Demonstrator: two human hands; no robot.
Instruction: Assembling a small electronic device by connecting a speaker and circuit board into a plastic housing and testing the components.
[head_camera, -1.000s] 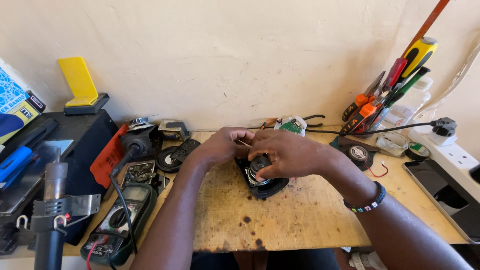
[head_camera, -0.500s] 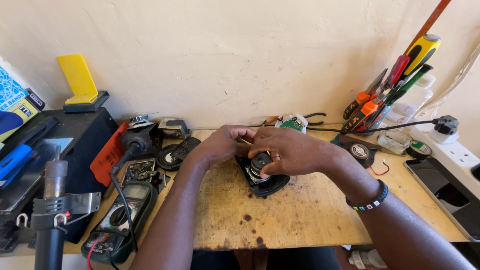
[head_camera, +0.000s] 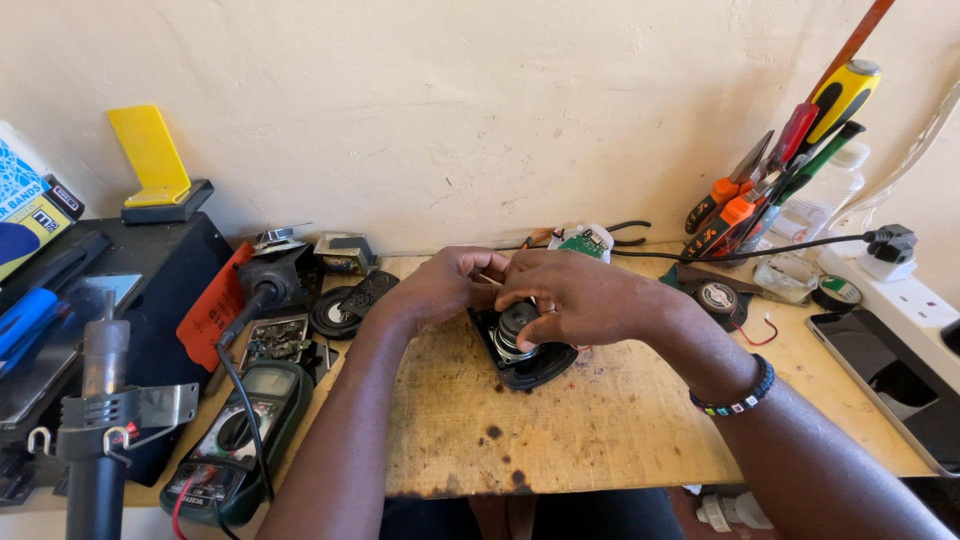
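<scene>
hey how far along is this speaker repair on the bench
Done: the black speaker unit lies opened on the wooden bench, its round driver exposed, with a grille set aside. In hand: the left hand and right hand both work at the driver. Left: it isn't closed up, and the multimeter lies unused.

An electronics repair workshop: multimeter, screwdrivers, stained wooden bench.
</scene>
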